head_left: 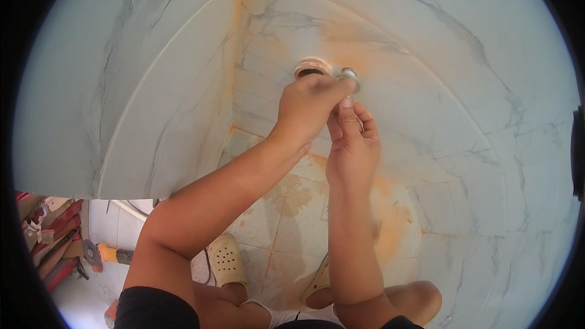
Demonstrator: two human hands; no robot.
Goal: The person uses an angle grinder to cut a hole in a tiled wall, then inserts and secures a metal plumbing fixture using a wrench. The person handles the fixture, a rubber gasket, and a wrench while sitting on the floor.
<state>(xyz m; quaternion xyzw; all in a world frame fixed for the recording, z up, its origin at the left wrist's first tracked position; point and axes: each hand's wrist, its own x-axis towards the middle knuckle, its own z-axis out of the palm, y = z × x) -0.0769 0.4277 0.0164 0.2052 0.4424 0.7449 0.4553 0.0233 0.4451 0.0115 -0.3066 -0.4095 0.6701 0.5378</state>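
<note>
In the corner of a marbled tile wall, a round pipe opening [312, 64] with a whitish, orange-stained rim shows a dark inside. Just right of it a small shiny metal fitting [350, 74] with a round flange sits at the wall. My left hand [309, 102] reaches up across the front of both, its thumb and fingers closed at the fitting and partly covering it. Directly below, my right hand [354, 146] has thumb and fingers pinched together against the left fingertips. Whatever lies between the right fingers is hidden.
Orange stains mark the wall and the tiled floor [292, 207]. At the lower left lie an angle grinder [109, 254] with a yellow body and a pile of red and brown pieces [58, 237]. My feet in cream clogs [226, 259] are below my arms.
</note>
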